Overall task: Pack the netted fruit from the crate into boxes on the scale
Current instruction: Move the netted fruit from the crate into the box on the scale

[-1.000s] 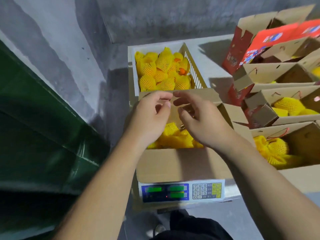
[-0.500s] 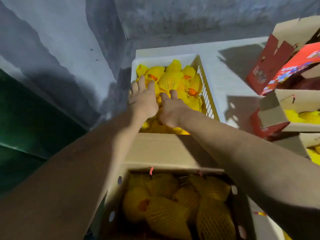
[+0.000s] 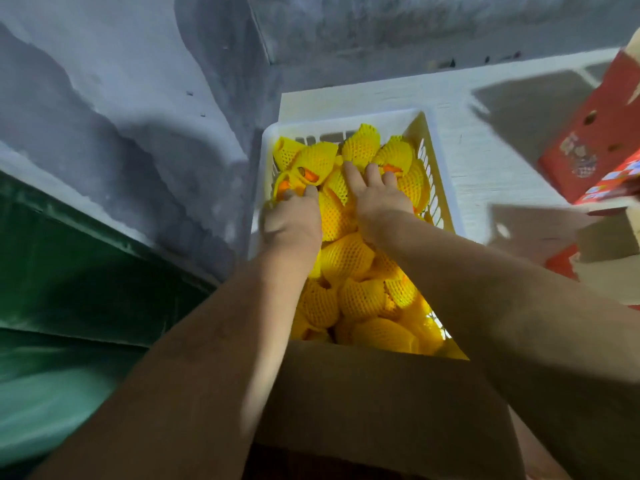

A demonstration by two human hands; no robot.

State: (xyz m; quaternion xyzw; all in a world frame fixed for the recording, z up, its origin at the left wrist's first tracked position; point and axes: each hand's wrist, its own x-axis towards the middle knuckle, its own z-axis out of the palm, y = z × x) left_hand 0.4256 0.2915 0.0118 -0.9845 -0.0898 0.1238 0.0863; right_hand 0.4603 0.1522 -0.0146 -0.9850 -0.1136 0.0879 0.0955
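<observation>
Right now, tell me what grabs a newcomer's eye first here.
The bright yellow netted fruit heaped in the white crate at centre. The left hand and right hand both reach into the pile. A red printed box stands at the right edge.

A worker's arms are showing bare along all the length in view. The left forearm (image 3: 207,358) and the right forearm (image 3: 502,289) are appearing broad and shadowed near the camera and narrowing toward the wrists. The left hand (image 3: 291,220) and the right hand (image 3: 377,199) are likewise showing bare and catching brighter light. Knuckle ridges are standing out across the back of the left hand, while the right hand's fingers (image 3: 350,174) are showing rounded tips. Blur is softening the left forearm's inner edge.
</observation>
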